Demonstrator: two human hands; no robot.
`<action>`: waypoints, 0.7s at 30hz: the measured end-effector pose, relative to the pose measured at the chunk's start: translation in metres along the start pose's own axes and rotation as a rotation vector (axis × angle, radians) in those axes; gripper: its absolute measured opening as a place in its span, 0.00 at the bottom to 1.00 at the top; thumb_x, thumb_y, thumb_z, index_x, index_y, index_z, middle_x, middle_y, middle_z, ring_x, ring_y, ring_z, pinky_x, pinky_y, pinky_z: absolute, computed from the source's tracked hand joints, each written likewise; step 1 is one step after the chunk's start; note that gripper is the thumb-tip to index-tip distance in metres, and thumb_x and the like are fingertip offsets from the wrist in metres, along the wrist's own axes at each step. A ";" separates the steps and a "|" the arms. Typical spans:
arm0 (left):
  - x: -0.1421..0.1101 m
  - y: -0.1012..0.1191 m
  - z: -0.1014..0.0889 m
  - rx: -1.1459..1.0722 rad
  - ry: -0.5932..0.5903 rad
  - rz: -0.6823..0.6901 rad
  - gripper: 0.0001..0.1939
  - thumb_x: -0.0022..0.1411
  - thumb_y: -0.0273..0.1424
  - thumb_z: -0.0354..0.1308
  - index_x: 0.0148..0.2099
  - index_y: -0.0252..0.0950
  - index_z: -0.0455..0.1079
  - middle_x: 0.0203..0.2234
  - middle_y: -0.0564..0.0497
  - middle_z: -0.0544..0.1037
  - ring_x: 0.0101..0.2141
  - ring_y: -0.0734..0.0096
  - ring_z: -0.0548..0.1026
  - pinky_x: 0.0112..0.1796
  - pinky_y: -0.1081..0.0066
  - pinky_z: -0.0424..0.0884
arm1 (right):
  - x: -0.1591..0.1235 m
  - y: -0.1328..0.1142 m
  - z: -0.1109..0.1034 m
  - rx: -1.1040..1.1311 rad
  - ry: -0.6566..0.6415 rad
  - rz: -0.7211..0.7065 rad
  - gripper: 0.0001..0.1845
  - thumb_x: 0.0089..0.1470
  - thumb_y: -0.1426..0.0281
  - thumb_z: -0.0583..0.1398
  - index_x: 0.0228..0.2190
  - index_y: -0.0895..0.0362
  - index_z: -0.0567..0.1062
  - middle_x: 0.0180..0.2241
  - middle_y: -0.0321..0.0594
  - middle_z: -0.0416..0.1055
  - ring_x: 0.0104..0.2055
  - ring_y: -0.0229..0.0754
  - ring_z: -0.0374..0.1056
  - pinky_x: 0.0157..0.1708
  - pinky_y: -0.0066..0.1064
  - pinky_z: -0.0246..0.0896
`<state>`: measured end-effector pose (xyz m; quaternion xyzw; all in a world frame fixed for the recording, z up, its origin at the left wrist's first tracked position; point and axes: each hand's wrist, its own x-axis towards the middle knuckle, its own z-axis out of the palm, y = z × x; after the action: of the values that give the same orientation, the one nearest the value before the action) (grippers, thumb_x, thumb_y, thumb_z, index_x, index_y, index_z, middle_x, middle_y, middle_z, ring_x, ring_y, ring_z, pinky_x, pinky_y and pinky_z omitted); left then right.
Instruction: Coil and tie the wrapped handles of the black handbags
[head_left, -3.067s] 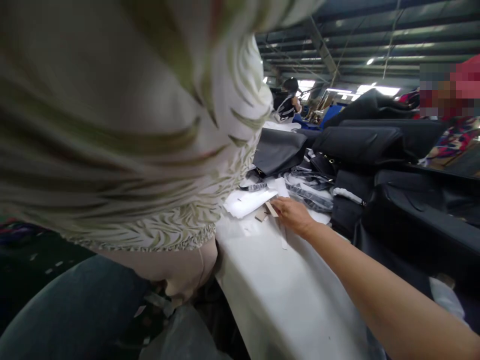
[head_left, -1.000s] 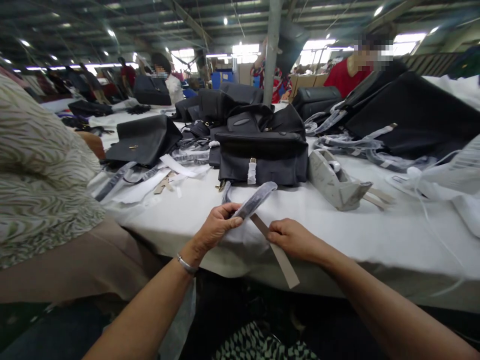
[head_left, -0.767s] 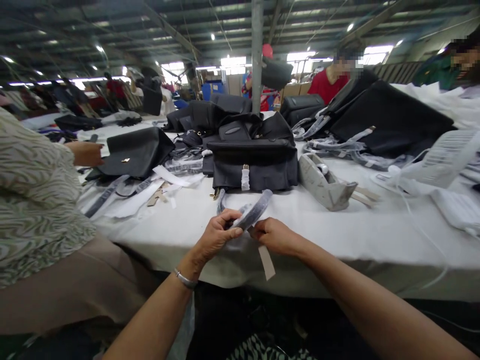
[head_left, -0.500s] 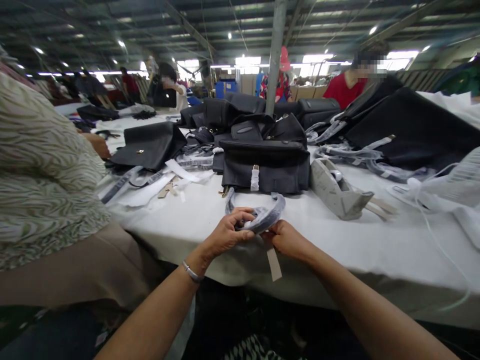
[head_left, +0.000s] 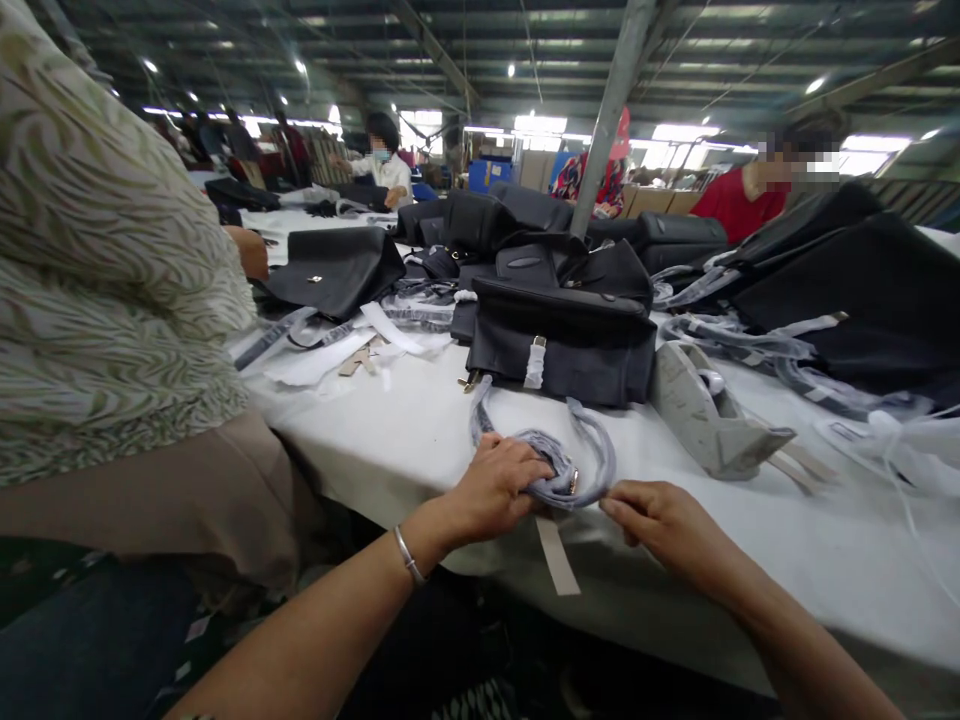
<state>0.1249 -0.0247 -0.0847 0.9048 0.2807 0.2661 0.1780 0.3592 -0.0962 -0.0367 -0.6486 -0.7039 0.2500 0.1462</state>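
My left hand (head_left: 501, 484) is closed on a coiled bag strap wrapped in clear plastic (head_left: 571, 472), which rests on the white table (head_left: 420, 430) near its front edge. A tan paper strip (head_left: 556, 555) hangs down from under the coil over the table edge. My right hand (head_left: 660, 520) lies just right of the coil, fingers curled and pinched at its edge. The strap's far end runs up to a black handbag (head_left: 562, 340) standing behind it.
A grey tape dispenser (head_left: 705, 415) sits right of the handbag. More black bags (head_left: 337, 270) and wrapped straps (head_left: 750, 340) cover the far table. A person in a striped top (head_left: 105, 280) sits close on my left. Other workers stand behind.
The view swung from the left neighbour back to the table front. The straight strap has been rolled into a coil, and the tan strip now hangs below it. My right hand has shifted to the right.
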 end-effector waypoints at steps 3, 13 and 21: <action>0.002 0.001 -0.003 0.027 -0.047 0.031 0.16 0.58 0.29 0.61 0.50 0.41 0.71 0.43 0.49 0.75 0.47 0.61 0.69 0.50 0.60 0.54 | 0.002 -0.009 -0.009 0.057 0.243 -0.077 0.12 0.55 0.62 0.56 0.31 0.54 0.78 0.28 0.36 0.75 0.32 0.40 0.70 0.34 0.30 0.62; 0.001 -0.002 0.002 0.061 -0.015 0.028 0.15 0.57 0.30 0.63 0.48 0.39 0.72 0.41 0.48 0.75 0.44 0.61 0.70 0.47 0.61 0.57 | 0.060 -0.026 0.023 -0.153 0.107 -0.382 0.15 0.59 0.71 0.53 0.39 0.50 0.79 0.35 0.38 0.74 0.38 0.40 0.70 0.38 0.32 0.63; 0.003 -0.001 0.001 -0.039 0.056 -0.036 0.21 0.52 0.28 0.64 0.48 0.35 0.64 0.39 0.49 0.74 0.42 0.61 0.71 0.46 0.62 0.61 | 0.054 -0.013 0.023 0.030 0.037 -0.381 0.17 0.55 0.70 0.56 0.44 0.49 0.78 0.38 0.36 0.76 0.39 0.40 0.71 0.40 0.31 0.63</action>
<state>0.1274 -0.0223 -0.0849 0.8881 0.2967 0.2934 0.1928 0.3302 -0.0467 -0.0549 -0.5057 -0.8074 0.2161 0.2137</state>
